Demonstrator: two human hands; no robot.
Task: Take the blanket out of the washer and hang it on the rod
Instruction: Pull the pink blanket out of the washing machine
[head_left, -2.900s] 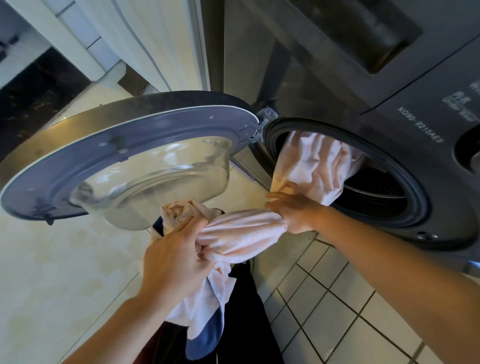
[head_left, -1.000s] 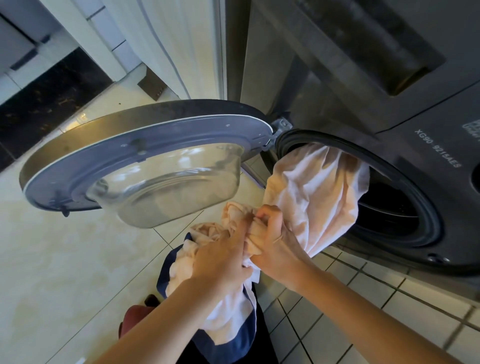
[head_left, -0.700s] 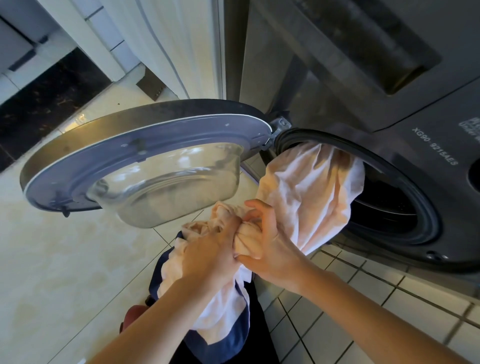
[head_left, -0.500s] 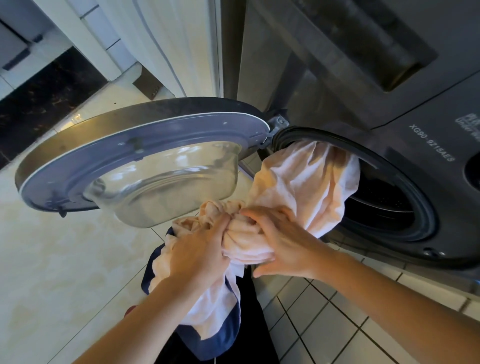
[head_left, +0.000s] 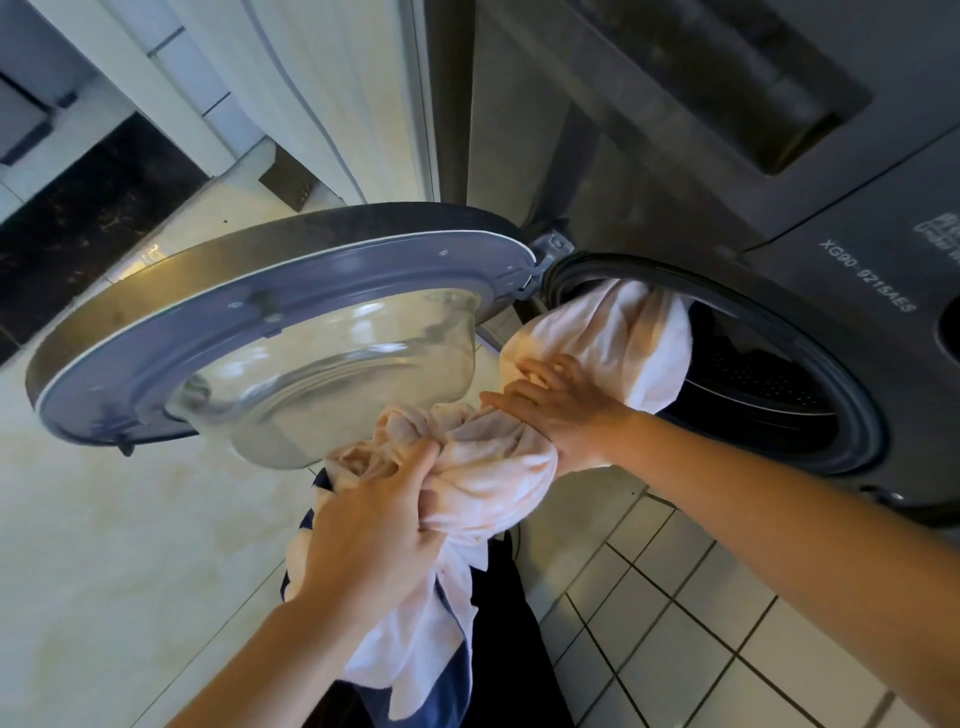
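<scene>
A pale pink blanket (head_left: 618, 338) with a dark blue edge trails out of the round opening of the dark grey washer (head_left: 810, 364). Part of it is still inside the drum. My left hand (head_left: 374, 530) grips a gathered bunch of the blanket below the door. My right hand (head_left: 561, 410) holds the blanket closer to the opening, fingers wrapped over the cloth. A loose end hangs down below my left hand. No rod is in view.
The washer door (head_left: 270, 332) stands open to the left, its glass bowl just above my left hand. Pale floor tiles (head_left: 104, 545) lie at left, white small tiles (head_left: 701, 623) at lower right. A white curtain (head_left: 332, 93) hangs behind the door.
My right hand has slid along the blanket toward the washer opening, away from my left hand. My left hand keeps its grip on the bunch and has dropped slightly.
</scene>
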